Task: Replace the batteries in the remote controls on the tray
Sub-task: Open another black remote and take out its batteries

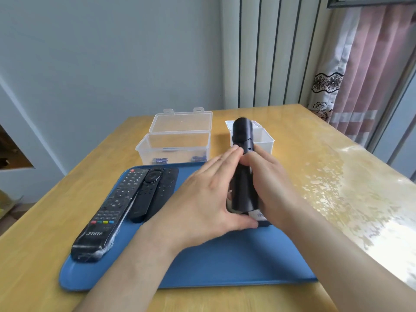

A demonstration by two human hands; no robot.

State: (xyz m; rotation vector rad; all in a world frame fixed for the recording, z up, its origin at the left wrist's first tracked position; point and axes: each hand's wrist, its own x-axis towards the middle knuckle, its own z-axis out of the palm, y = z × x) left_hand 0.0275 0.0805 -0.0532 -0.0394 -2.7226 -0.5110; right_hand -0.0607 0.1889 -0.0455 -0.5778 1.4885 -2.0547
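Over the blue tray (225, 264), both hands (202, 199) (272, 183) clasp a slim black remote (243, 136).

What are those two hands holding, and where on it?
A black remote, by its near half: the left hand lays fingers along its left side, thumb at the near end; the right hand wraps its right side. The far end is free.
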